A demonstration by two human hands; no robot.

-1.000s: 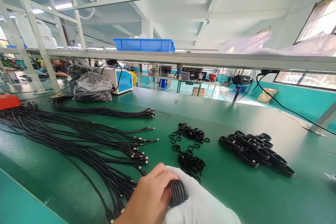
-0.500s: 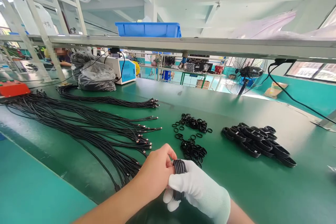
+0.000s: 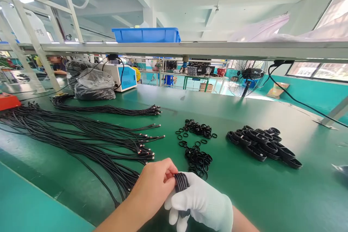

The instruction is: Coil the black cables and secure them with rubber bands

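Observation:
My right hand (image 3: 201, 199), in a white glove, is wrapped round a coiled black cable (image 3: 181, 182). The turns lie side by side, and the lower part of the coil is partly hidden by the gloved fingers. At the coil's upper left edge, my bare left hand (image 3: 156, 185) pinches the cable; its fingertips are partly out of sight. Just beyond the hands lie two loose heaps of small black rings (image 3: 198, 159). To the left stretch long straight black cables (image 3: 100, 152) with metal plugs at their ends.
A pile of coiled black cables (image 3: 263, 143) sits on the green table (image 3: 217, 108) at right. Behind are bagged bundles (image 3: 94, 87) and a white-and-blue machine (image 3: 126, 76). A shelf (image 3: 206, 49) carrying a blue bin (image 3: 146, 35) crosses overhead. A person sits far left.
The camera view has shifted a little, so the scene sits slightly further left. The coil leans a bit more in the gloved hand, and both hands keep their hold.

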